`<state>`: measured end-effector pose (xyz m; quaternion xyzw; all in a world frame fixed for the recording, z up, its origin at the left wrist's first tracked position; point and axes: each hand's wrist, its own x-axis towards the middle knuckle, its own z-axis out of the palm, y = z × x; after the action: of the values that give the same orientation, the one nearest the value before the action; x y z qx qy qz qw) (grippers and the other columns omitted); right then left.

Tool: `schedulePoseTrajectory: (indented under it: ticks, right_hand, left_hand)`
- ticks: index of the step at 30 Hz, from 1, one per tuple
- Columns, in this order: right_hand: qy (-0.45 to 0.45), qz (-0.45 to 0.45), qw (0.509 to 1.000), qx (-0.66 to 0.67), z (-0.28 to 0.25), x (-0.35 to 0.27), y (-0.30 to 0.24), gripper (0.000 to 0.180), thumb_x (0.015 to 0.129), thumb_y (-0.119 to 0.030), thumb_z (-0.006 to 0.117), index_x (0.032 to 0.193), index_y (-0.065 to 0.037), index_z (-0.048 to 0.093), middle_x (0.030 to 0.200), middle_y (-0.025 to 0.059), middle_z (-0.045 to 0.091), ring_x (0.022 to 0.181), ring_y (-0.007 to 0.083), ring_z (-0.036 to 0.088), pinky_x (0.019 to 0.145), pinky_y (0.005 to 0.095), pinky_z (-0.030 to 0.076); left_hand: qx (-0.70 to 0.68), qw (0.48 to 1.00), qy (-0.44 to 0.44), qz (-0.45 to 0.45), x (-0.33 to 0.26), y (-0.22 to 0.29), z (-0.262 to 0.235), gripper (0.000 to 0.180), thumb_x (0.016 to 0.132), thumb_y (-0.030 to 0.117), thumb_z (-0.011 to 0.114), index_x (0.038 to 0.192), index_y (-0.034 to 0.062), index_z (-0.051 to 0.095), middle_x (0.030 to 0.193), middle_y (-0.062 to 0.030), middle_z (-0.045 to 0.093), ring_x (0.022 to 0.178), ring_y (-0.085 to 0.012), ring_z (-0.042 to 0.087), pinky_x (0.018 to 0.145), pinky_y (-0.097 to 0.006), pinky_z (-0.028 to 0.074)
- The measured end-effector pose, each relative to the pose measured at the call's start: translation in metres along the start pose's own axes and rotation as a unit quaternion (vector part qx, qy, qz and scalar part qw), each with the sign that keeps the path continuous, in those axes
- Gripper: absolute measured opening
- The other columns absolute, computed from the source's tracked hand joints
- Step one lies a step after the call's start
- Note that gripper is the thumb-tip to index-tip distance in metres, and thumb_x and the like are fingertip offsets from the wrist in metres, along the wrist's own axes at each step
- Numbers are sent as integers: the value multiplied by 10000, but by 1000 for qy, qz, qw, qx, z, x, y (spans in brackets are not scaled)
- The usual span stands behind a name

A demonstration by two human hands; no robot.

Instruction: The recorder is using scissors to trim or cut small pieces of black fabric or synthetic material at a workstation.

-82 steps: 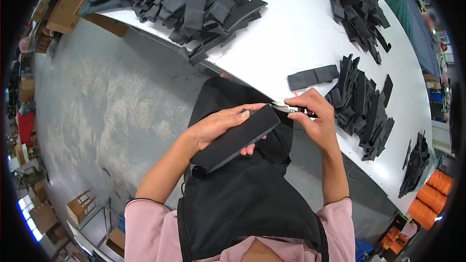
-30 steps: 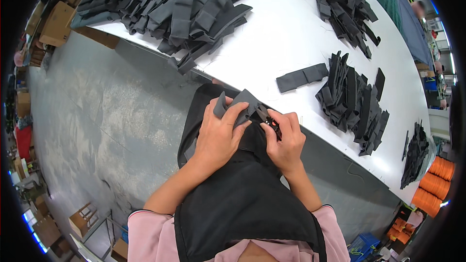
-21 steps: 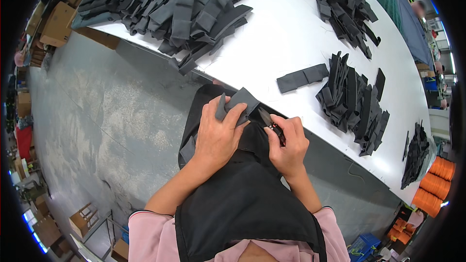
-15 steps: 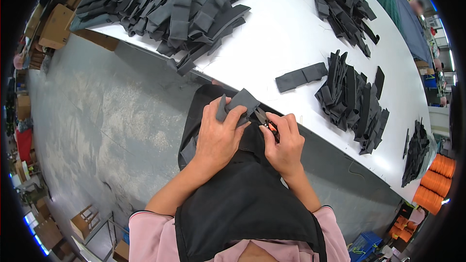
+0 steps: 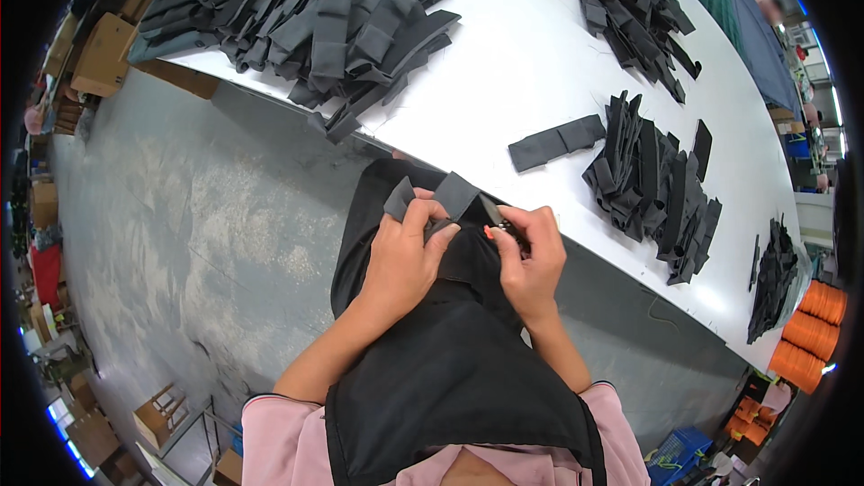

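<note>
My left hand (image 5: 402, 256) pinches a folded dark grey fabric strip (image 5: 455, 194) above my lap, near the table edge. One end of the strip sticks up left of the fingers, the other points toward my right hand. In my right hand (image 5: 535, 261) is a small pair of thread snips (image 5: 497, 219) with black and orange parts. Its blades point up and left, close beside the strip's right end; whether they touch it I cannot tell. My palm and fingers hide most of the handle.
A white table (image 5: 477, 63) runs diagonally ahead of me. On it lie a large heap of grey strips (image 5: 342, 27), a nearer pile (image 5: 652, 184), a single strip (image 5: 558, 142) and a far pile (image 5: 630, 9). Orange spools (image 5: 808, 333) stand at the right, a blue crate (image 5: 677, 454) below.
The strip has shifted in my left fingers, its left end now opened outward. The snips have drawn slightly right, away from the strip's lower edge.
</note>
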<state>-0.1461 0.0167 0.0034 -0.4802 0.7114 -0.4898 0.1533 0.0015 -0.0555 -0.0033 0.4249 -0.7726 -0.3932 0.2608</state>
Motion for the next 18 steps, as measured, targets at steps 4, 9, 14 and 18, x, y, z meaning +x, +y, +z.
schedulePoseTrajectory:
  ticks: [4, 9, 14, 18]
  right_hand:
    - [-31, -8, 998, 49, -5, -1, 2, 264, 755, 20, 678, 1009, -25, 617, 817, 70, 519, 614, 145, 529, 542, 240, 440]
    - [-19, -68, 997, 36, 9, -3, 6, 284, 758, 30, 672, 1030, -20, 607, 831, 75, 523, 603, 136, 537, 514, 240, 436]
    - [-1, -30, 997, 65, 14, -1, 11, 250, 775, 34, 654, 1016, -11, 607, 820, 72, 520, 605, 130, 536, 516, 242, 426]
    - [22, -2, 995, 95, 13, -3, 20, 221, 785, 34, 639, 1000, -3, 607, 812, 75, 515, 628, 133, 520, 538, 239, 414]
  left_hand:
    - [-295, 925, -128, -204, 5, -3, -10, 283, 951, 242, 539, 1171, 64, 524, 1028, -65, 588, 848, -145, 576, 750, -271, 453]
    - [-471, 827, -181, -247, 8, 3, -12, 417, 984, 260, 483, 1340, 48, 436, 1002, -51, 589, 828, -94, 565, 710, -221, 475]
    - [-475, 810, -192, -287, 7, 7, -14, 390, 992, 266, 462, 1338, 87, 463, 1077, -34, 588, 827, -78, 549, 722, -214, 468]
    - [-462, 821, -185, -280, 10, 6, -13, 380, 994, 263, 458, 1327, 81, 475, 1079, -31, 594, 830, -77, 553, 724, -214, 470]
